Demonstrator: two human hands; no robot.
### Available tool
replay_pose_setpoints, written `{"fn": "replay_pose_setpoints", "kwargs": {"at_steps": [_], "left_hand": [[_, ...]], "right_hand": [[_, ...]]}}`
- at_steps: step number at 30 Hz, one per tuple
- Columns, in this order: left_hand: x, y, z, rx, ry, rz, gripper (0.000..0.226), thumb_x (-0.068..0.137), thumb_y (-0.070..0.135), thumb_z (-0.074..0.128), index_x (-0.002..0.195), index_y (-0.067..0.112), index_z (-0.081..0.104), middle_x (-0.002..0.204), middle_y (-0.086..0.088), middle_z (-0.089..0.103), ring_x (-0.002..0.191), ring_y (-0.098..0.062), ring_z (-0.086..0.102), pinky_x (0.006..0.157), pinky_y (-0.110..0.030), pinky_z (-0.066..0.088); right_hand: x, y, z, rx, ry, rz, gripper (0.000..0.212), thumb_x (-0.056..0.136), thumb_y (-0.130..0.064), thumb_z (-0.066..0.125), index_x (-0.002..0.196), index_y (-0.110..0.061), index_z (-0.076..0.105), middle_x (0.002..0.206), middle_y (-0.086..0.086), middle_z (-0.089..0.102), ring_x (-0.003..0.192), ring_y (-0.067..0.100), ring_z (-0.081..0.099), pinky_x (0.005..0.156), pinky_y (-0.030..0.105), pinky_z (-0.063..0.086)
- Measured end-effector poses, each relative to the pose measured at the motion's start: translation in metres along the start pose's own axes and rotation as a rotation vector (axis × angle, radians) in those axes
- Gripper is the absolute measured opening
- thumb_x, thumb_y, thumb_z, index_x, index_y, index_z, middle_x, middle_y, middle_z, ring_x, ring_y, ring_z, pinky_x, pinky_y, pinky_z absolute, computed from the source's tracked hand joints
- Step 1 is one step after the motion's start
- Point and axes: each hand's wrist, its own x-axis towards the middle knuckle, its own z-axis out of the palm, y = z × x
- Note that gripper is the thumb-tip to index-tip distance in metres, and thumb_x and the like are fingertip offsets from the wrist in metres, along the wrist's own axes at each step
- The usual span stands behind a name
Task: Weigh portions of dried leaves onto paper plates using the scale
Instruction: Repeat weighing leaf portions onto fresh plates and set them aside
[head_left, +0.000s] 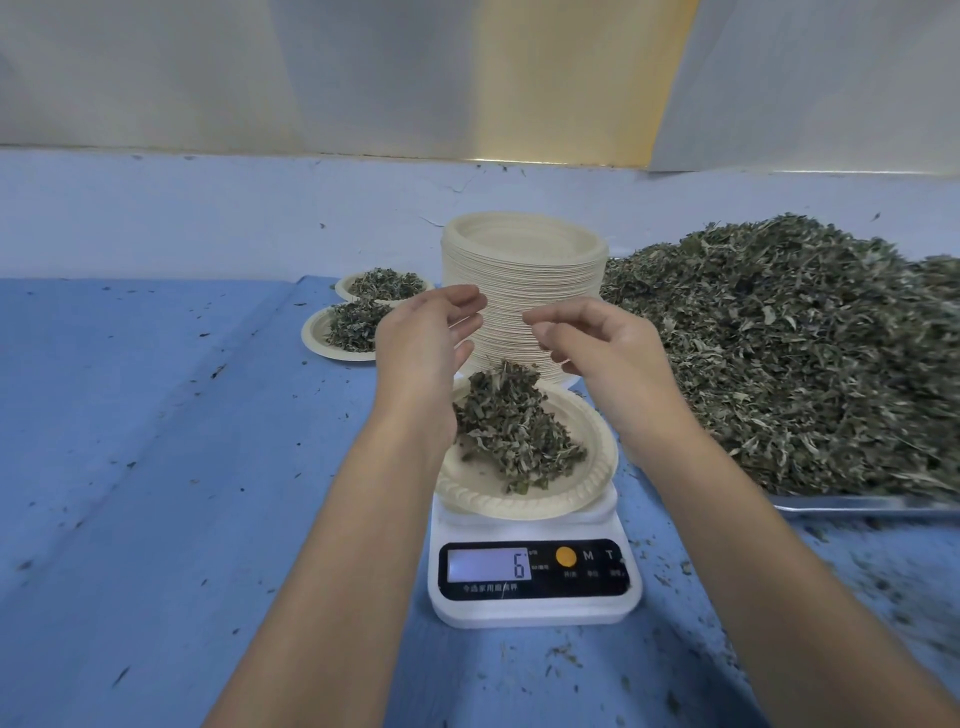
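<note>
Paper plate (524, 501) centred on the kitchen scale (535, 608) at the front of the table (156, 467), leaving the display unobstructed for reading while filling. On the plate, a mound of dried leaves (514, 431). Left hand (431, 338) and right hand (587, 338) raised just above the mound, clear of it; left with fingers relaxed and spread, right loosely curled, both holding nothing, likely poised to add or trim. Heap of loose leaves (779, 353) on a metal tray (857, 503) near the right hand, within easy reach. Stack of empty plates (519, 270) just behind the scale. Two filled plates (317, 332) set aside far left. Readable: "6" on the display (488, 565), "M" and "T" beside an orange button (566, 556); small print beneath seemingly Chinese, too blurred to read.
</note>
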Motion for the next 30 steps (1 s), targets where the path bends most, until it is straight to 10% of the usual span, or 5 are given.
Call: {"fn": "replay_pose_setpoints", "kwargs": {"at_steps": [20, 30], "left_hand": [[-0.011, 0.003, 0.019, -0.157, -0.147, 0.052, 0.026, 0.089, -0.001, 0.042, 0.083, 0.007, 0.066, 0.074, -0.004, 0.071, 0.072, -0.015, 0.067, 0.073, -0.026, 0.056], [-0.025, -0.009, 0.048, -0.15, -0.277, -0.029, 0.027, 0.091, -0.004, 0.04, 0.081, 0.004, 0.064, 0.069, -0.006, 0.069, 0.07, -0.017, 0.066, 0.071, -0.025, 0.055]], "right_hand": [[0.002, 0.008, 0.001, -0.077, 0.038, -0.018, 0.028, 0.083, -0.003, 0.065, 0.079, -0.031, 0.068, 0.059, -0.015, 0.056, 0.062, 0.002, 0.053, 0.066, 0.018, 0.045], [0.011, 0.009, -0.035, -0.056, 0.112, 0.032, 0.022, 0.085, 0.002, 0.058, 0.09, -0.015, 0.071, 0.087, 0.009, 0.071, 0.074, 0.006, 0.061, 0.069, 0.021, 0.051]]}}
